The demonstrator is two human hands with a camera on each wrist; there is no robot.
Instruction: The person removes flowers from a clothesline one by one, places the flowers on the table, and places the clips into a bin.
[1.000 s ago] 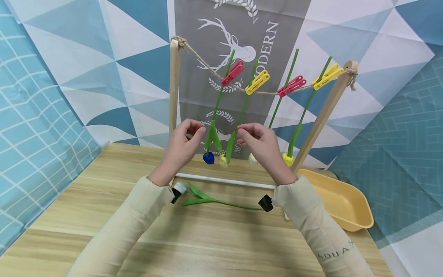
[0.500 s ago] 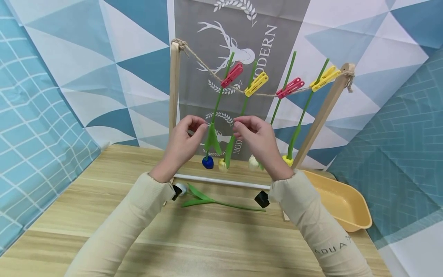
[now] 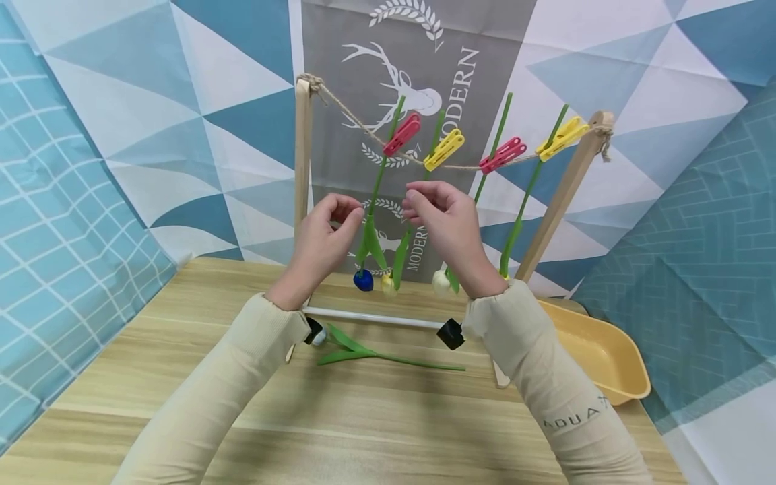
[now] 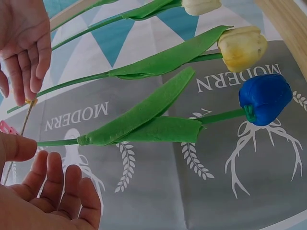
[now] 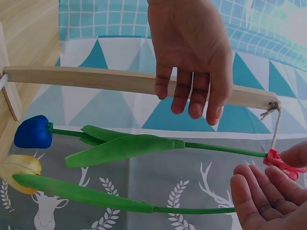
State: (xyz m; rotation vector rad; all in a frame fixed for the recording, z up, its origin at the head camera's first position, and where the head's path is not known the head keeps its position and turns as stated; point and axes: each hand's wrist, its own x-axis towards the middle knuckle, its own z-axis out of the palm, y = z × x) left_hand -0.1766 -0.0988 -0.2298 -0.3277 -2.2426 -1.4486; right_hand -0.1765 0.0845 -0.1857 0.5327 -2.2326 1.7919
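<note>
Wooden post (image 3: 303,148) behind left hand (image 3: 322,237)

Hanging flowers (image 3: 363,280) between posts (image 3: 302,155), basin (image 3: 597,347) at right.

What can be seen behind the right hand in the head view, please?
Parts of the white tulip and the pale-yellow tulip pass behind the right hand: their flowers and upper stems show, but their middle stretches are covered, with some backdrop.

Blue tulip (image 4: 139,125): green-leaved, hung bloom-down, seen between left hand (image 3: 327,232) and right hand (image 3: 445,215).
Pale yellow tulip (image 4: 158,60): hung bloom-down, stem partly hidden behind right hand.
Pink clip (image 3: 402,135): gripped the blue tulip's stem above both hands.
Yellow clip (image 3: 444,149): gripped the other stem above right hand.
</note>
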